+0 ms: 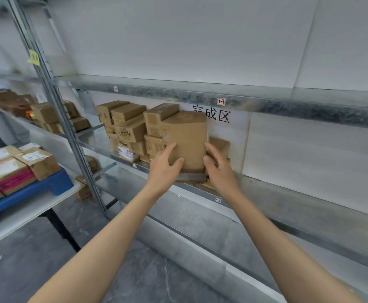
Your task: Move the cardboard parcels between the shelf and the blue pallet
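White wall panels back our galvanised steel shelf (233, 101), which bears a sign reading 成区 (217, 115) and a tag "1-3" (221, 101). At left, a blue plastic pallet (36, 189) carries labelled parcels. At the shelf's front edge, our left hand (164, 168) and right hand (219, 169) grip a plain brown cardboard parcel (187, 138) by its sides.

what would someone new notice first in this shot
First, the two bare hands, left hand and right hand, clasping an upright cardboard parcel at the shelf edge, mid-frame. Behind it, more stacked parcels and a sign with large black characters. At far left, a blue pallet carries further boxes.
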